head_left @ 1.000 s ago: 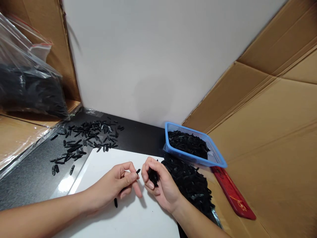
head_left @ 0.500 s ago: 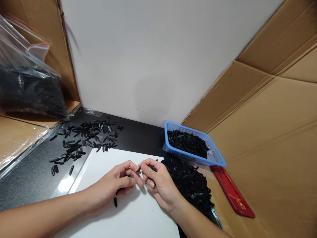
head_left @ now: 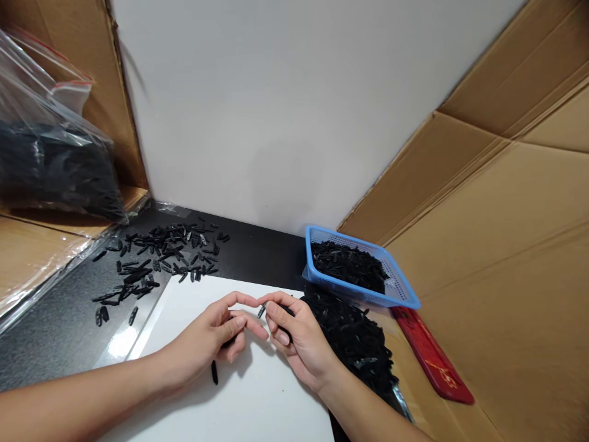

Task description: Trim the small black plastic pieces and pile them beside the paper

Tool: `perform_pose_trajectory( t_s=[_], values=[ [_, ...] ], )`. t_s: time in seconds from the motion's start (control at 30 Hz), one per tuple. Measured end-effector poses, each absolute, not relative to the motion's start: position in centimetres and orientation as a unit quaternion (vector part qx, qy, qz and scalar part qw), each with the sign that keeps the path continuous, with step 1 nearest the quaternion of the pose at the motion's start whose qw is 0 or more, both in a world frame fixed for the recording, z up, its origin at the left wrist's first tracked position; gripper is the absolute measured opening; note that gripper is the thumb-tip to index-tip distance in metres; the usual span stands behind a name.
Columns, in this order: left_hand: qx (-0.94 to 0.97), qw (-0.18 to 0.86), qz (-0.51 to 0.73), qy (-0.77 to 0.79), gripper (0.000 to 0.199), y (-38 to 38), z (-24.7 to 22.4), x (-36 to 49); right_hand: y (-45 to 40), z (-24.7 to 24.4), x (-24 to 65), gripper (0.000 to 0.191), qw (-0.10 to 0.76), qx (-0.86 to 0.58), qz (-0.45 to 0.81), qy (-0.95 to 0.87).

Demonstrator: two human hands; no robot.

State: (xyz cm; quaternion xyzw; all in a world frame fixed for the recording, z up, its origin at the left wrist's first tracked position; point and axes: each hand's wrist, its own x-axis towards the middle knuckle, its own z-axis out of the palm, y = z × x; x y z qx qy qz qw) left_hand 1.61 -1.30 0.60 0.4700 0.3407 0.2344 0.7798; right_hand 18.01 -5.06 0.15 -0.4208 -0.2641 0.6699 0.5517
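Observation:
My right hand pinches a small, slim black piece between thumb and forefinger, and more black shows inside its curled fingers. Close by on the left, my left hand has its forefinger stretched to the right hand's fingertips. Dark pieces are partly visible under its thumb, held in the curled fingers. Both hands are above a white board. One loose black piece lies on it below my left hand.
Many black pieces are scattered on the dark table at left. A dark heap lies right of the board, below a blue basket of similar pieces. A red object lies at right; a filled plastic bag stands at left.
The piece at my right fingertips has turned more upright and shows a lighter, patterned face. My left fingers have spread, with the forefinger reaching toward it.

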Motion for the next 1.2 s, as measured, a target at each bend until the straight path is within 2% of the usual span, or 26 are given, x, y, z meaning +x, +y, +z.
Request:
perform_pose_trajectory(
  t_s=[0.07, 0.2, 0.37, 0.5, 0.63, 0.77, 0.93, 1.2],
  values=[
    [0.453, 0.782, 0.243, 0.352, 0.032, -1.3, 0.8, 1.6, -5.0, 0.1, 18.1, 0.023, 0.561, -0.407, 0.667, -0.272],
    [0.424, 0.786, 0.26, 0.367, 0.035, -1.5, 1.2, 1.7, -5.0, -0.3, 18.0, 0.035, 0.557, -0.447, 0.638, -0.288],
    [0.454, 0.757, 0.277, 0.38, 0.041, -1.8, 1.0, 1.8, -5.3, -1.1, 16.9, 0.026, 0.507, -0.517, 0.56, -0.403],
    [0.493, 0.745, 0.253, 0.371, 0.046, -2.0, 0.6, 1.7, -5.5, -1.0, 16.3, 0.02, 0.51, -0.513, 0.498, -0.479],
    [0.464, 0.761, 0.248, 0.38, 0.033, -1.6, 0.6, 1.7, -5.4, -0.8, 17.0, 0.018, 0.536, -0.545, 0.462, -0.449],
    [0.419, 0.789, 0.244, 0.378, 0.02, -1.3, 0.9, 1.8, -5.1, -1.0, 17.8, 0.019, 0.548, -0.559, 0.463, -0.415],
    [0.443, 0.792, 0.22, 0.359, 0.031, -1.4, 1.0, 1.9, -5.1, -1.1, 18.0, 0.018, 0.548, -0.553, 0.467, -0.419],
    [0.456, 0.785, 0.22, 0.356, 0.032, -1.4, 0.9, 1.9, -5.3, -0.6, 17.7, 0.028, 0.551, -0.522, 0.536, -0.371]
  ],
)
